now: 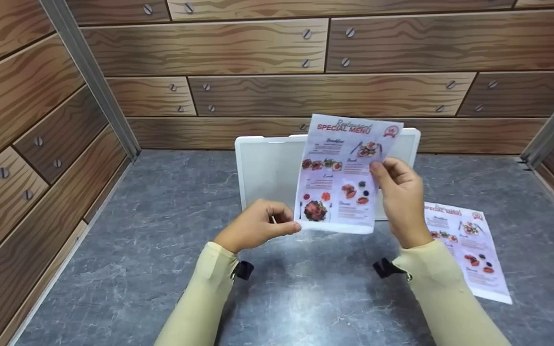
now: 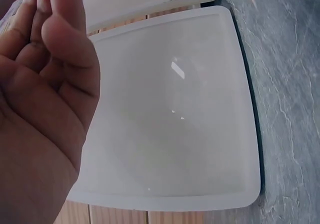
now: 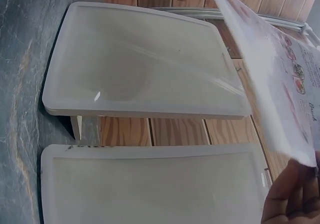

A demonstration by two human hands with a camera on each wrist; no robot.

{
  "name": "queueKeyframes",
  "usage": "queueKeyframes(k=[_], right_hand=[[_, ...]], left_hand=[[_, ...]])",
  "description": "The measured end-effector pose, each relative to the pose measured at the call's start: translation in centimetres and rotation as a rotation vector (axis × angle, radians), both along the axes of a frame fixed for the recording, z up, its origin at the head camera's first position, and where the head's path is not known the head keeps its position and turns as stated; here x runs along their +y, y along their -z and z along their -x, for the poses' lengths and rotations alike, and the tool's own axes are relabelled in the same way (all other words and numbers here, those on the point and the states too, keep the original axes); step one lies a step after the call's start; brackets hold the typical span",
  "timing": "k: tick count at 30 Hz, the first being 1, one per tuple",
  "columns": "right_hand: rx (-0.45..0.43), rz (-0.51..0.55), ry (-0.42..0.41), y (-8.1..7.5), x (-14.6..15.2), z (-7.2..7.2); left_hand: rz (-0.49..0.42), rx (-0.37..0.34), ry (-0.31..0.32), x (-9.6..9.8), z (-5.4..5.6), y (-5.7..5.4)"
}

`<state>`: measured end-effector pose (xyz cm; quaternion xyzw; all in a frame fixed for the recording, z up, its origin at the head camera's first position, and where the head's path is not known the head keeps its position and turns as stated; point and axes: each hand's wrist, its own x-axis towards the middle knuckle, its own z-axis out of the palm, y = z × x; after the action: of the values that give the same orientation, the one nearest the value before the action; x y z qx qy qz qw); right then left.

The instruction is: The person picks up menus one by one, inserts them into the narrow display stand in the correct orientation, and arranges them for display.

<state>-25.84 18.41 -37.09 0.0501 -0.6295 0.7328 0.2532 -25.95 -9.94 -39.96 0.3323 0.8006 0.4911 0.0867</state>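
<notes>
A printed menu sheet [image 1: 337, 173] is held up above the table, tilted toward me. My right hand [image 1: 402, 192] pinches its right edge, with the thumb on the printed face. The left hand [image 1: 262, 223] pinches the sheet's lower left corner between thumb and fingers. Behind the paper stand white-framed panels, a left panel [image 1: 270, 168] and a right panel [image 1: 409, 144]; the sheet hides where they meet. In the right wrist view an upper panel [image 3: 140, 59] and a lower panel [image 3: 150, 189] show a gap between them, with bare pale faces.
A second menu sheet [image 1: 472, 254] lies face up on the grey marbled table [image 1: 137, 250], partly under my right forearm. Wood-patterned walls [image 1: 258, 48] enclose the back and sides, with metal posts [image 1: 96, 86] at the corners.
</notes>
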Motion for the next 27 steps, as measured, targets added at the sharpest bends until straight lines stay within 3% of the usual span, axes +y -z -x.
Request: queueKeyframes(k=[5,9,18,27], right_hand=[[0.016,0.012,-0.001,0.0,-0.1,0.0],[-0.017,-0.041,-0.034,0.2,-0.4,0.0],[-0.168,-0.255,-0.258,0.4,-1.1,-0.8],[-0.201,-0.367,-0.488,0.5,-1.2,-1.1]], left_hand=[[0.019,0.007,0.01,-0.3,0.0,-0.2],[-0.006,0.029,-0.043,-0.6,0.0,-0.2],[-0.384,-0.044,-0.221,0.2,0.4,-0.7],[-0.622,0.025,-0.5,0.4,0.6,-1.2]])
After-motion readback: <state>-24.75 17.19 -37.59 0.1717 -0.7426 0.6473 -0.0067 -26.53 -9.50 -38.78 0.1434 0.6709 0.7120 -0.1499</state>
